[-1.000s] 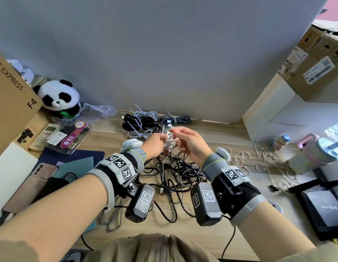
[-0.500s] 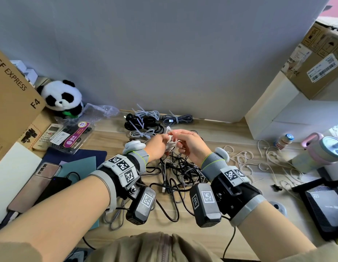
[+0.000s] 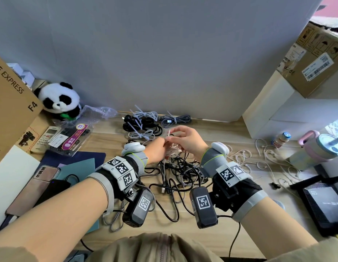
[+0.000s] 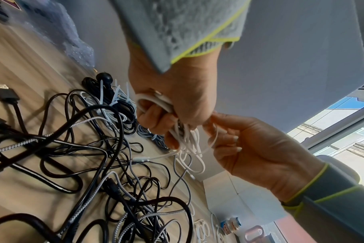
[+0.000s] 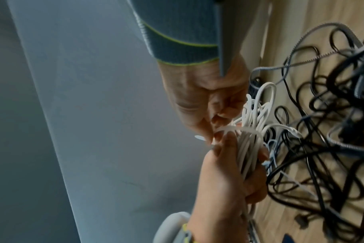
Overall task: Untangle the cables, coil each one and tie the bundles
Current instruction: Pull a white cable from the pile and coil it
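My left hand (image 3: 160,148) grips a coiled white cable (image 3: 172,151) just above the table. My right hand (image 3: 175,138) pinches a white zip tie (image 3: 168,132) that loops around the coil, its tail pointing up. The right wrist view shows the zip tie (image 5: 235,129) crossing the white cable (image 5: 249,148), with my left hand (image 5: 235,161) closed round the coil from below. In the left wrist view my left hand (image 4: 162,115) clutches the white cable (image 4: 185,138) and my right hand (image 4: 220,131) meets it. A tangle of black and braided cables (image 3: 175,176) lies beneath.
Three tied bundles (image 3: 143,125) lie by the grey wall. Loose white zip ties (image 3: 258,157), a small bottle (image 3: 281,138), a tumbler (image 3: 319,148) and a black router (image 3: 325,201) are at the right. A phone (image 3: 38,184), remote (image 3: 45,137), panda toy (image 3: 58,101) and cardboard box (image 3: 11,103) are at the left.
Both hands stay together on the white coil. The zip tie's tail now sticks up more clearly between the hands, and the right fingers have shifted slightly along it.
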A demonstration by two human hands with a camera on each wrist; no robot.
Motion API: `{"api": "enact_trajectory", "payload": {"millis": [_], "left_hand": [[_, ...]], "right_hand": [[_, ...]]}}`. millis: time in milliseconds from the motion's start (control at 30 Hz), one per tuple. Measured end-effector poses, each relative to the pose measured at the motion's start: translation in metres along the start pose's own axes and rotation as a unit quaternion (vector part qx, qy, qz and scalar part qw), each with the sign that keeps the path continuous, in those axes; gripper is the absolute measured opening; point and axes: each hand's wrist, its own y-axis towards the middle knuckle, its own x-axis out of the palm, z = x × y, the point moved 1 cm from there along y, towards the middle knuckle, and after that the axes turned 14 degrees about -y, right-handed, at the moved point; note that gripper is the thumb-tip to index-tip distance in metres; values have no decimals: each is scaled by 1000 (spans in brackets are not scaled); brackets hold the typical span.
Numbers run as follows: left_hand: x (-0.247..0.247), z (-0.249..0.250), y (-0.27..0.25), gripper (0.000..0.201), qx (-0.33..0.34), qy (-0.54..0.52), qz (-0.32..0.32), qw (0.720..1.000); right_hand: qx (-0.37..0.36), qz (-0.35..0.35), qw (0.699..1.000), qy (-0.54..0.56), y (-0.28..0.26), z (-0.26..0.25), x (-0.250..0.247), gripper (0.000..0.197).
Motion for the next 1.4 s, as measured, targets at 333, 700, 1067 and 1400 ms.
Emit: {"api": "enact_trajectory", "payload": {"millis": [333, 700, 1067, 1400], "left_hand": [[-9, 17, -20, 51, 18, -111, -26, 993], [-8, 32, -32, 42, 6, -171, -82, 982], [-12, 13, -17, 30, -39, -155, -87, 983], [-11, 27, -25, 22, -29, -175, -73, 981]], "right_hand": [[-142, 95, 977, -125, 9, 0, -11, 34], [-149, 51, 980, -118, 8, -2, -15, 32], [-211, 94, 972, 34, 1, -21, -19, 26], [-160, 33, 985, -55, 2, 12, -5, 25]]}}
